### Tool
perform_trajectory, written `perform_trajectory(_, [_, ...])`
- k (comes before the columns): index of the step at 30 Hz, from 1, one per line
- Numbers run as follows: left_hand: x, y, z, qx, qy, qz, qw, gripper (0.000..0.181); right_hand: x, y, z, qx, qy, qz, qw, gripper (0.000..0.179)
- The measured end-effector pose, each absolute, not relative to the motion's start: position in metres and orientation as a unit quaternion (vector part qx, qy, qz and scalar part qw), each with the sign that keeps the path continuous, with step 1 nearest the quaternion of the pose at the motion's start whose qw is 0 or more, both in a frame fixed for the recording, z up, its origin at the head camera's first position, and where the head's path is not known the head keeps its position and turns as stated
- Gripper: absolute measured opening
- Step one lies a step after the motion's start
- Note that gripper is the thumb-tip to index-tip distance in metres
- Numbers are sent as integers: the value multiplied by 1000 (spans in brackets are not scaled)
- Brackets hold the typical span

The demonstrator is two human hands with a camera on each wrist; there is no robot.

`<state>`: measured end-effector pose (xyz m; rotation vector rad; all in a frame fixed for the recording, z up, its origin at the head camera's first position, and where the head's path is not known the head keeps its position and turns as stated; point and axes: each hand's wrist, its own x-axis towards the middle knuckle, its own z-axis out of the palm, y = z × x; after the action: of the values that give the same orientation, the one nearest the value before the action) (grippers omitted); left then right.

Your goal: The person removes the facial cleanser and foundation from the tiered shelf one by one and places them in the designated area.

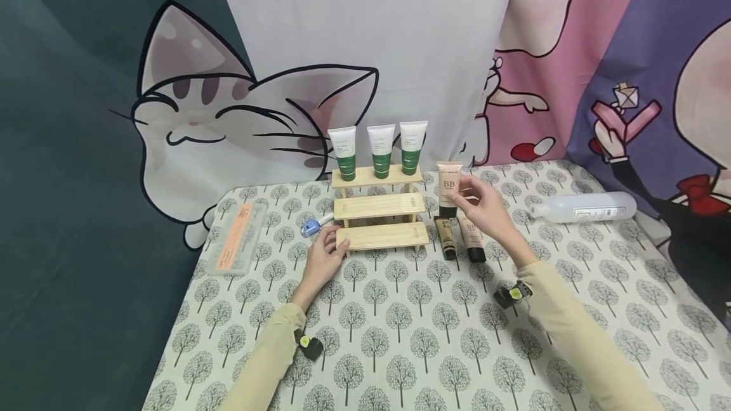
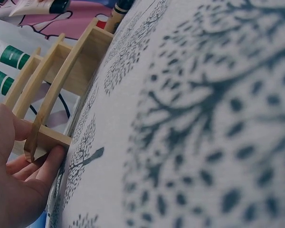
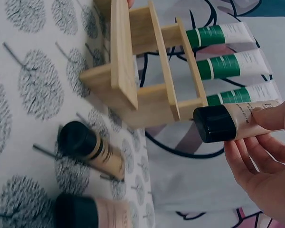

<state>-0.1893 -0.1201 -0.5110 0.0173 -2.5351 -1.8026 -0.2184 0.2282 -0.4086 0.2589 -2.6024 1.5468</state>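
Note:
A pale wooden three-step display stand (image 1: pixel 381 235) stands on the table, with several white-and-green tubes on its top step; one is this tube (image 1: pixel 381 151). My left hand (image 1: pixel 324 259) grips the left end of the lowest step, thumb above and fingers below in the left wrist view. Upright in my right hand (image 1: pixel 485 209) is a pink BB cream tube (image 1: pixel 448 184) with a black cap pointing down, pinched between thumb and fingers. It is held to the right of the stand. Below it lie a gold tube (image 1: pixel 445 238) and another pink BB cream tube (image 1: pixel 471 238).
A clear plastic case (image 1: pixel 253 240) with an orange label lies at the left. A blue-and-white item (image 1: pixel 311 227) sits beside the stand's left side. On the right lies a translucent bottle (image 1: pixel 585 207). A printed curtain (image 1: pixel 365 30) hangs behind the table.

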Motion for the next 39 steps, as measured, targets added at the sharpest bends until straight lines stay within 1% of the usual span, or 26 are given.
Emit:
perform_trajectory(12, [-189,-120,-511,4,-810,-586,12,52,-203,265,-419,65,-883,461,60,41])
perform_trajectory(18, [-188,-120,-511,1,-809,-588,12,51,-196,280,-423,48,-893,445,41,43])
perform_trajectory(25, [-190,-121,-513,1,-811,-584,16,51,-188,297,-434,41,-907,417,33,46])
perform_trajectory(35, [-191,-120,-513,2,-812,-583,19,50,-183,313,-450,34,-922,384,30,43])
perform_trajectory(39, [-191,-120,-513,2,-811,-585,18,51,-181,318,-455,31,-924,381,13,45])
